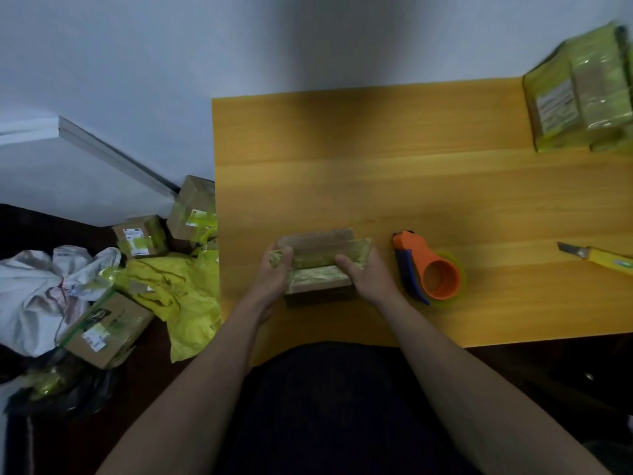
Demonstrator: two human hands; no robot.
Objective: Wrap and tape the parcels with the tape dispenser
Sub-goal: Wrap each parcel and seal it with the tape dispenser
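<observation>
Both hands, left (274,274) and right (366,274), grip a brown cardboard parcel (322,265) banded in yellow-green tape, just left of the orange tape dispenser (430,270).

Orange tape dispenser (432,269), yellow knife (597,258)

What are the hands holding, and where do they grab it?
Both hold the parcel, a small taped cardboard box on the table. The left hand grips its left end, the right hand its right end.
</observation>
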